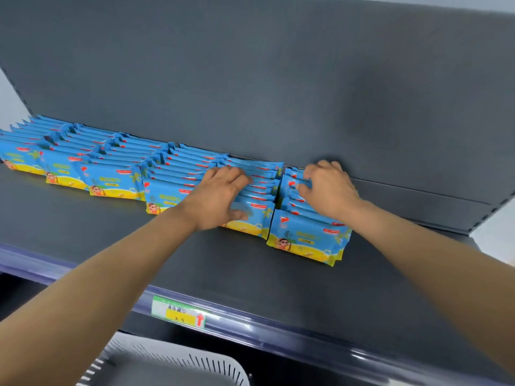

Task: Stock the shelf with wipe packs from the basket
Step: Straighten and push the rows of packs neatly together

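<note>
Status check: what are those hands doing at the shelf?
Left hand, right hand pressing on wipe packs. Rows stand on shelf. Basket below. Nothing obstructing.

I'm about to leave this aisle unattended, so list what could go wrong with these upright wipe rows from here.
1. The rightmost row of blue-and-yellow plastic wipe packs stands on edge with bare dark grey metal shelf to its right; it may topple sideways once the right hand lets go.
2. The left hand presses the neighbouring row; withdrawing could drag its front pack forward.
3. The row fronts are staggered, so facing may look uneven.
</note>
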The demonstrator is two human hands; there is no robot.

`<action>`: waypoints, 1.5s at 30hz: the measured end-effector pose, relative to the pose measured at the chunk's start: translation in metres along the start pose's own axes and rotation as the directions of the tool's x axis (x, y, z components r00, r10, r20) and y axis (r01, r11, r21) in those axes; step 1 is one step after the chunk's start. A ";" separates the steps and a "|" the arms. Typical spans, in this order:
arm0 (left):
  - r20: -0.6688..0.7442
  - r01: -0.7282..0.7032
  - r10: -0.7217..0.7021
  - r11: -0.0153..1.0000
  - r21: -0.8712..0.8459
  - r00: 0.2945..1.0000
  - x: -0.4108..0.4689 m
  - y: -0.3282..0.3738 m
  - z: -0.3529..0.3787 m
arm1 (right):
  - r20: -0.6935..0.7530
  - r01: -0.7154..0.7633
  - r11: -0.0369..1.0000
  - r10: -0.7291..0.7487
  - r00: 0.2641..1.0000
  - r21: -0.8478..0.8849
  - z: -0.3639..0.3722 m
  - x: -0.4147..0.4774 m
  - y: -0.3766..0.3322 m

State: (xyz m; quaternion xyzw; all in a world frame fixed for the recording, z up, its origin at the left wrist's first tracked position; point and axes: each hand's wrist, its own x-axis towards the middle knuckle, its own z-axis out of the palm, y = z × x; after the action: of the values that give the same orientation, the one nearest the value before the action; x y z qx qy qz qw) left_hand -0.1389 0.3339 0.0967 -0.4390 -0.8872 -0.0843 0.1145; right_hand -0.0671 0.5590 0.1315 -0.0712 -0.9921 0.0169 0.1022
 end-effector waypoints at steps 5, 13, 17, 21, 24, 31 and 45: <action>0.065 -0.059 0.068 0.989 -0.138 0.996 0.024 0.039 0.011 | 0.112 -0.181 0.983 0.177 0.978 0.030 0.005 -0.005 0.048; 0.110 -0.160 0.165 0.986 -0.053 0.980 0.043 0.083 0.039 | 0.460 -0.671 0.583 0.490 0.740 0.459 0.008 -0.014 0.084; 0.063 -0.148 0.150 0.988 -0.033 0.987 0.045 0.082 0.042 | 0.578 -0.692 0.304 0.387 0.718 0.655 0.014 -0.011 0.077; 0.013 -0.138 0.138 0.990 0.031 0.990 0.045 0.080 0.045 | 0.521 -0.656 0.291 0.424 0.741 0.697 0.016 0.000 0.070; 0.030 -0.104 0.102 0.990 0.094 0.994 0.044 0.080 0.046 | 0.534 -0.671 0.299 0.428 0.730 0.678 0.014 0.004 0.072; 0.149 -0.106 0.071 0.964 0.243 0.986 0.047 0.082 0.044 | 0.569 -0.689 0.379 0.389 0.725 0.618 0.011 0.003 0.077; 0.143 -0.154 0.119 0.952 0.263 0.983 0.043 0.086 0.042 | 0.863 -0.781 0.473 0.082 0.499 0.407 -0.003 -0.013 0.080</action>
State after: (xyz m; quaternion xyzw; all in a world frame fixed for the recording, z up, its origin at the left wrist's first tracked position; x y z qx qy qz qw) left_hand -0.1011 0.4283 0.0726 -0.4838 -0.8632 0.0747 0.1237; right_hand -0.0427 0.6359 0.1281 -0.2873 -0.7622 0.4937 -0.3046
